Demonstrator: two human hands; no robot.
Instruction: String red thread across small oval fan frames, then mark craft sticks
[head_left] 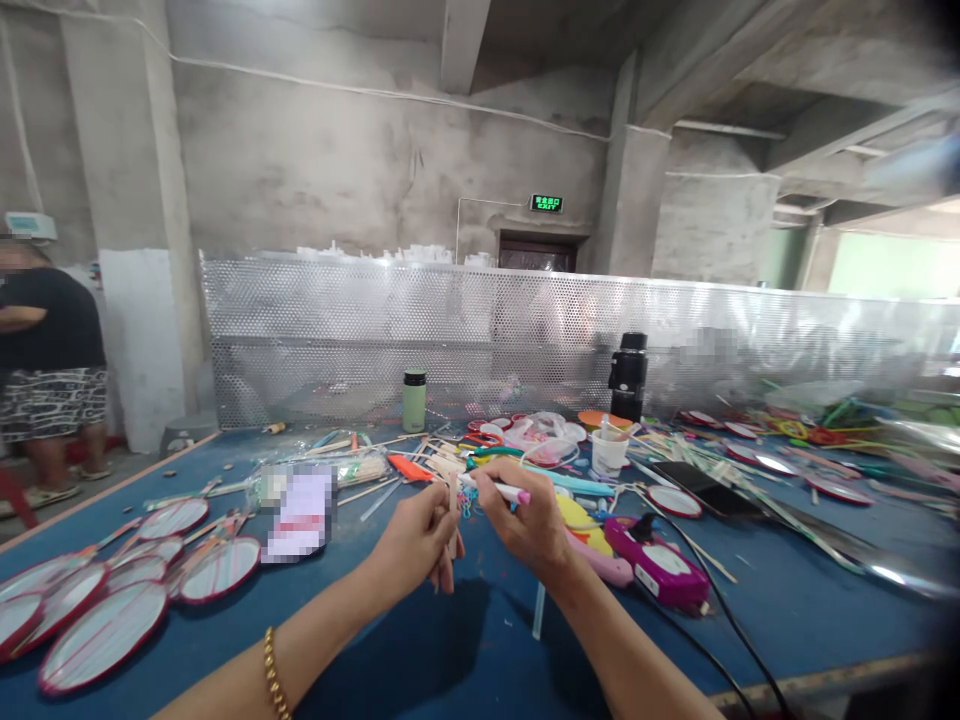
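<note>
My left hand (420, 535), a gold bead bracelet on its wrist, is closed around a thin, flat, light wooden stick (453, 488) held upright above the blue table. Close beside it on the right, my right hand (529, 515) grips a white marker (510, 491) with a pink end, its other end pointing left toward the stick. Whether the marker touches the stick I cannot tell. Behind both hands lie several wooden sticks (444, 460) and an orange pointed piece (409, 468). A clear stick (538, 610) lies below my right hand.
Several round red-rimmed fans (105, 640) lie at the left, near a blurred phone-like object (300, 515). To the right are a purple device (666, 572) with black cables and a white cup (608, 455). A green bottle (414, 402) and black flask (628, 378) stand behind.
</note>
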